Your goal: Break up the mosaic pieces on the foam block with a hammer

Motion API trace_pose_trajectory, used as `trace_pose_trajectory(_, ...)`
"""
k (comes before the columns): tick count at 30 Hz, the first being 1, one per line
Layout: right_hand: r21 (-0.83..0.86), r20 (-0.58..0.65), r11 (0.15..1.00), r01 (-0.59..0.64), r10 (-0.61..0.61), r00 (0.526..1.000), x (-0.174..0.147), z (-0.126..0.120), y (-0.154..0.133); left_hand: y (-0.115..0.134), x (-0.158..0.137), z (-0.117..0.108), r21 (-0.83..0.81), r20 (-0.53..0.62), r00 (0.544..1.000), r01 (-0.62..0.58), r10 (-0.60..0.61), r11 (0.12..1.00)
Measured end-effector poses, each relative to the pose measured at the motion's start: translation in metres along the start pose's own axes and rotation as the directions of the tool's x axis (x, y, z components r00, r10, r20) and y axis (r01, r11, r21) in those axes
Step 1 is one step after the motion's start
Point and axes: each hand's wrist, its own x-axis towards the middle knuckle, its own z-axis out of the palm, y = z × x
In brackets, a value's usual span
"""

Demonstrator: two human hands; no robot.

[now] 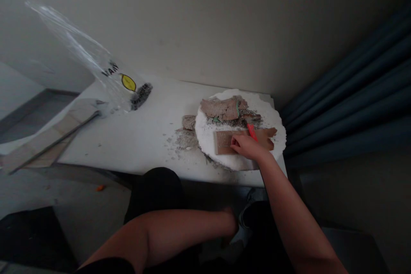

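My right hand [244, 145] is closed over a flat brown perforated piece [223, 142], fingers curled down on its surface. Whether the fingers grip anything is hidden. Right behind that hand lies a red handle-like object [252, 131]. The brown piece, torn at its right end, rests on a round white slab with a ragged rim [280, 137]. Farther back on the slab is a cracked brown mesh-like piece [221, 108] amid dark crumbs and green bits. My left hand [229, 224] hangs low over my lap, below the table edge, its fingers in shadow.
On the white table [138, 137] stands a clear plastic bag [112, 77] with a yellow label and dark contents. A small brown chunk [188, 122] and scattered crumbs lie left of the slab. Dark blue curtains [349, 85] hang at the right; a wall is behind.
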Motion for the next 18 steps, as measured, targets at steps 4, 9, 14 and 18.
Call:
trace_pose_trajectory(4,-0.001,0.003,1.000,-0.002,0.002,1.000,0.000,-0.002,-0.001,0.005,0.003,0.000,0.243,0.185,0.981,0.019,-0.066,0.970)
trace_pose_trajectory(9,-0.012,0.005,1.000,0.004,-0.004,1.000,0.001,-0.002,-0.001,0.013,0.000,-0.004,0.482,0.224,0.972,-0.043,-0.076,0.875)
trace_pose_trajectory(14,-0.035,0.005,0.999,0.013,-0.013,1.000,0.002,-0.002,0.000,0.002,0.003,-0.013,0.269,0.614,0.718,0.200,-0.328,0.942)
trace_pose_trajectory(18,-0.055,0.001,0.998,0.025,-0.025,1.000,0.002,-0.002,0.000,-0.015,0.017,-0.025,-0.050,0.818,0.322,0.865,-0.476,0.499)
